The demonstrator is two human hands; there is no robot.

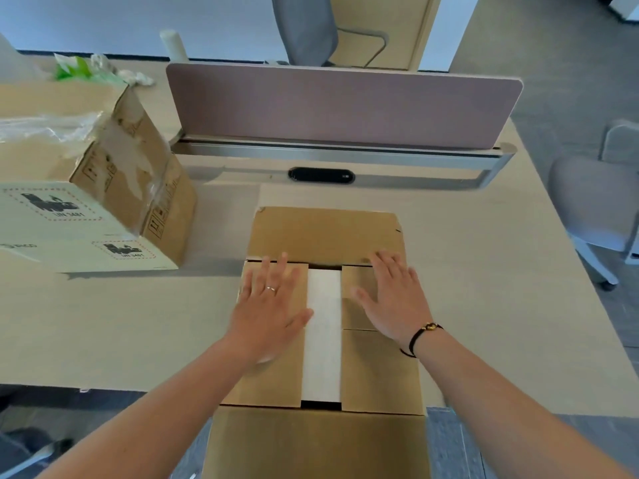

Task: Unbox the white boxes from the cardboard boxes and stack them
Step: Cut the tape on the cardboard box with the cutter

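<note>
On the counter [484,271] | brown cardboard box [321,440], flaps partly open, white box [323,333] inside | left hand [268,311], right hand [394,300] flat, fingers spread on inner flaps | leftward opened carton [114,160] holding perhaps plastic wrap

Brown cardboard box [377,368] shows a white strip [323,337]; the white box [69,229] bears black, red-dashed labels; mauve divider [342,105].

desk [484,236] | mauve divider screen [342,102] | grey chair [594,209] | crumpled plastic [45,127]
</note>
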